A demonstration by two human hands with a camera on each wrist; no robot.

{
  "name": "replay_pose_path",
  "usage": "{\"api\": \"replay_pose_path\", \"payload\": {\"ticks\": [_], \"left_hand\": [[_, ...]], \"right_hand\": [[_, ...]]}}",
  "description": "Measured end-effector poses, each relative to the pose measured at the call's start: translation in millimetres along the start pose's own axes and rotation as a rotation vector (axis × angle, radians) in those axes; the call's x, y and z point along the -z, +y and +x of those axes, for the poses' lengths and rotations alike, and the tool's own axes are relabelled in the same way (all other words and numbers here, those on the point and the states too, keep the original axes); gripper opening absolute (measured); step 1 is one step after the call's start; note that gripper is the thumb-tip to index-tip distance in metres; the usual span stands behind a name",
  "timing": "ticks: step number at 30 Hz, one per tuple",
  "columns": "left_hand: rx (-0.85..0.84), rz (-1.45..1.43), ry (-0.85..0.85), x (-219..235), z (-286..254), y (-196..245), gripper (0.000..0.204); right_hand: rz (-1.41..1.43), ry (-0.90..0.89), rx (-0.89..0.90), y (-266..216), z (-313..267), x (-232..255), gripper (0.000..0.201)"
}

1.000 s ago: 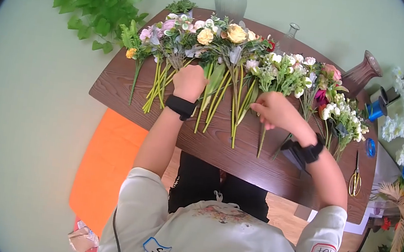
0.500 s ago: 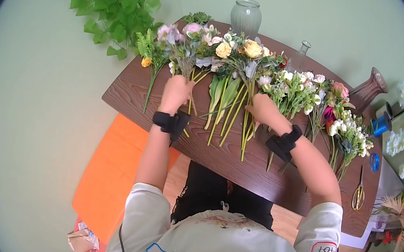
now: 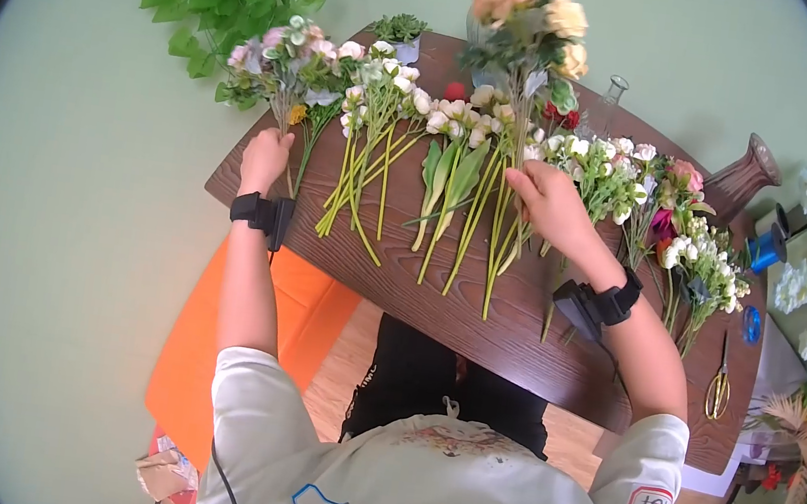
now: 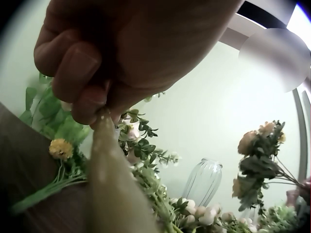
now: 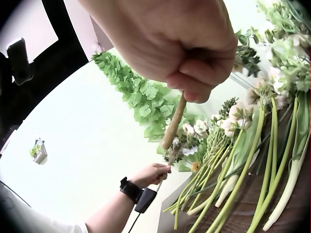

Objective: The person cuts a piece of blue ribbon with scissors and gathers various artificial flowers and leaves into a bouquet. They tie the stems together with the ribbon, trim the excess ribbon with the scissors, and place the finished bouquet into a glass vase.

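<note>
At the table's left end my left hand grips the stem of a bunch of pink and lavender flowers, heads upward. In the left wrist view its pale stem runs out below curled fingers. My right hand holds a bunch of peach and yellow roses up above the flower row. The brown stem end pokes out under that fist in the right wrist view. White flowers on long green stems lie between the hands. A small yellow flower is beside my left hand.
More flowers lie to the right on the dark wooden table. Scissors and a blue spool are at the right end. Vases line the back: a ribbed glass vase, a small clear vase and a tinted vase.
My left hand has moved left with the pink and lavender bunch. The peach and yellow rose bunch has risen from the row in my right hand, uncovering white flowers beneath.
</note>
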State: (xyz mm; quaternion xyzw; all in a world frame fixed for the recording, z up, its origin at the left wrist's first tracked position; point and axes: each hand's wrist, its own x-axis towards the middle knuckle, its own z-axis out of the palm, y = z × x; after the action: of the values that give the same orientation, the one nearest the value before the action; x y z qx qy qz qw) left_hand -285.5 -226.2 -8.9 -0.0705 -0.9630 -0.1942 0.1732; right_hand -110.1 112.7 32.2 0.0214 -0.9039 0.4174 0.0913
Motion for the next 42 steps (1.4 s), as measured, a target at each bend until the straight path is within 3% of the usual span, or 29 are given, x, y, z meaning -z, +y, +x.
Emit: {"api": "replay_pose_path", "payload": {"ticks": [2, 3, 4, 6, 8, 10, 12, 14, 16, 18, 20, 24, 26, 28, 29, 32, 33, 34, 36, 37, 38, 40, 41, 42], "left_hand": [[0.038, 0.017, -0.155, -7.9, -4.4, -2.2, 0.029], [-0.025, 0.022, -0.055, -19.1, -8.0, -4.9, 0.031], [-0.035, 0.021, -0.058, -20.4, -8.6, -3.3, 0.031], [0.012, 0.000, -0.345, -25.0, -9.2, 2.5, 0.030], [-0.059, 0.021, -0.333, -38.3, -9.1, -5.5, 0.032], [0.021, 0.130, -0.488, -39.9, -7.3, -2.3, 0.036], [-0.009, 0.211, -0.462, -34.5, -7.2, 2.5, 0.039], [-0.060, 0.276, -0.261, -26.3, -15.7, 17.6, 0.042], [-0.057, 0.148, -0.197, -19.8, -19.5, 36.4, 0.044], [-0.118, 0.027, -0.286, -28.6, -18.1, 40.1, 0.044], [-0.078, -0.017, -0.515, -30.1, -21.6, 53.1, 0.043], [-0.207, -0.010, -0.487, -68.9, -12.2, 32.6, 0.039], [-0.225, -0.027, -0.485, -65.6, -16.9, 41.8, 0.036], [-0.218, -0.120, -0.471, -73.4, -14.7, 32.3, 0.031], [-0.167, -0.158, -0.502, -58.0, -24.9, 51.3, 0.027], [-0.118, -0.171, -0.535, -39.8, -39.4, 71.7, 0.025], [-0.083, -0.176, -0.555, -35.7, -42.2, 74.8, 0.025], [-0.073, -0.172, -0.549, -37.4, -42.7, 69.4, 0.025], [-0.287, -0.101, -0.307, -44.1, -44.0, 54.1, 0.027], [-0.145, -0.017, -0.257, -22.9, -52.1, 69.8, 0.036], [-0.124, -0.011, -0.247, -25.6, -50.5, 62.0, 0.036], [-0.232, 0.150, -0.010, -32.7, -48.2, 42.9, 0.050], [-0.113, 0.089, -0.175, -29.3, -45.6, 41.6, 0.061], [-0.091, 0.094, -0.168, -32.2, -43.9, 34.6, 0.061]], "right_hand": [[0.092, 0.025, 0.013, -5.9, -4.6, 7.3, 0.030], [0.119, 0.046, 0.042, -6.4, -7.5, 12.3, 0.029], [0.144, 0.067, 0.069, -8.6, -11.7, 17.5, 0.029], [0.178, 0.087, 0.037, -19.3, -25.5, 32.1, 0.028], [0.115, 0.164, 0.075, -15.8, -41.8, 50.0, 0.028], [0.094, 0.216, -0.030, -15.2, -63.7, 73.4, 0.026], [0.057, 0.284, 0.042, -2.2, -87.3, 99.9, 0.025], [0.260, 0.294, -0.233, -9.7, -120.2, 134.7, 0.022], [0.080, 0.472, -0.216, 4.9, -154.7, 161.6, 0.021], [-0.082, 0.600, -0.293, 18.9, -192.0, 184.2, 0.021], [-0.137, 0.721, -0.344, 18.5, -225.0, 195.6, 0.022], [-0.274, 0.851, -0.456, 35.0, -280.0, 209.7, 0.024], [-0.321, 0.882, -0.520, 49.4, -299.3, 208.8, 0.025], [-0.685, 0.888, -0.527, 61.6, -309.4, 204.9, 0.025], [-0.690, 0.861, -0.665, 60.6, -308.1, 201.2, 0.024], [-0.831, 0.786, -0.679, 87.9, -310.3, 185.7, 0.023], [-0.767, 0.737, -0.782, 92.3, -305.9, 179.5, 0.023], [-0.837, 0.737, -0.730, 110.8, -307.4, 172.3, 0.022], [-0.841, 0.694, -0.644, 122.2, -298.8, 158.6, 0.020], [-0.860, 0.596, -0.664, 141.1, -293.7, 145.2, 0.019], [-0.914, 0.563, -0.616, 144.3, -289.2, 138.3, 0.019], [-0.830, 0.523, -0.715, 145.8, -276.6, 130.5, 0.020], [-0.828, 0.512, -0.692, 142.5, -271.6, 127.4, 0.020], [-0.783, 0.485, -0.698, 136.4, -268.3, 125.2, 0.021]]}}
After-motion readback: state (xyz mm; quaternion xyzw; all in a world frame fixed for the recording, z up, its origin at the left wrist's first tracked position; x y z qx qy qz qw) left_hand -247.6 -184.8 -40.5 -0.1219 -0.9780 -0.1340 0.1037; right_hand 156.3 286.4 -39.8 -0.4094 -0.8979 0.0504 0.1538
